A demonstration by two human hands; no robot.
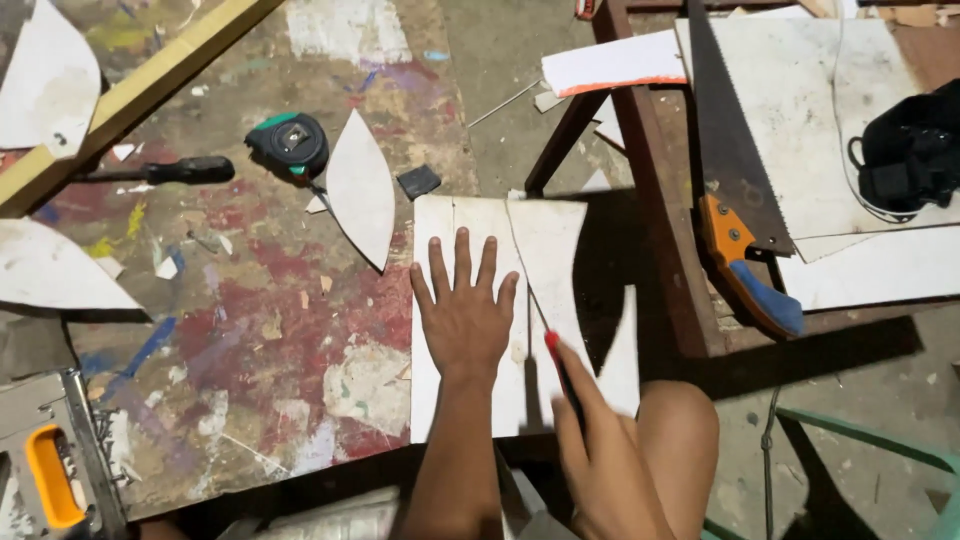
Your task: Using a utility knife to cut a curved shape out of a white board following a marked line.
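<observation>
Two hands: both working on one white board (470, 215) lying flat on the paint-stained surface (250, 330).
Left hand (463, 315): pressed palm down on the board, fingers (461, 255) spread wide and flat, not gripping anything, just pinning it.
Right hand (600, 440): fingers closed around a slim cutting tool with a red-and-black handle (558, 365), thin blade running up along a cut line in the board.
Board: sits near the middle of the view, right edge up against the dark wooden bench (660, 220). The right-hand piece already looks curved along its edge.
Offcuts: a leaf-shaped white piece (362, 190) just left of the board's top corner, more white scraps (50, 265) further left.
Nearby bits: green-and-black tape measure (288, 143) touching that leaf shape, black-handled screwdriver (165, 171) further left, small dark block (418, 181) just above the board.
On the bench: hand saw with orange-and-blue handle (745, 240), lying on white sheets (800, 120), black bag-like thing (915, 150) at the far right.
Bottom left: tool with a yellow handle (50, 475), can't tell exactly what.
</observation>
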